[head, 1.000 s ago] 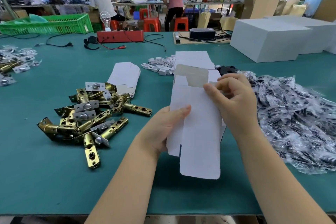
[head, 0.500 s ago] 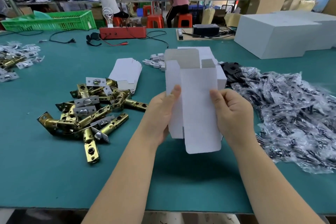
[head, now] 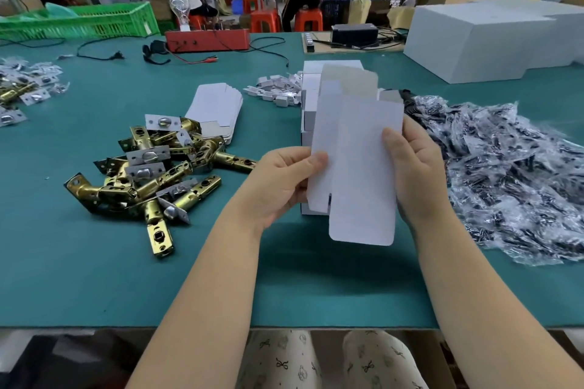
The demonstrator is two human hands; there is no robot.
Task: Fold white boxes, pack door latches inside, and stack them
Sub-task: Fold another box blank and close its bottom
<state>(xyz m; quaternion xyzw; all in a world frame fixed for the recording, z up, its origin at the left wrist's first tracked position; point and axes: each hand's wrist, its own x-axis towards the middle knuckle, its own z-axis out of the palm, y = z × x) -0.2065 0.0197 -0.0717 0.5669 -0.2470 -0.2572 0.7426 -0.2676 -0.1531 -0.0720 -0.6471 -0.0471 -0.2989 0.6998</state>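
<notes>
Both hands, head view: the left hand (head: 286,181) pinches the left edge of a half-opened white box blank (head: 357,164), thumb on the front panel, while the right hand (head: 414,174) grips the right edge with its thumb laid on the front face and its fingers behind. The blank is held upright above the green tabletop (head: 94,278), its upper flaps raised and its lower tuck flap hanging free; no end is closed yet. Behind it stands a stack of finished white boxes (head: 308,104); a fan of flat blanks (head: 218,107) and a heap of brass door latches (head: 151,167) lie to the left, and bagged parts (head: 505,167) lie to the right.

Risks, as judged: squeezing the two edges unevenly could crease a panel off its score line instead of squaring the sleeve. The hanging lower flap may snag or bend backward. If the bottom is tucked poorly, a heavy latch could push it open. The raised blank sits close to the stack and may topple it.
</notes>
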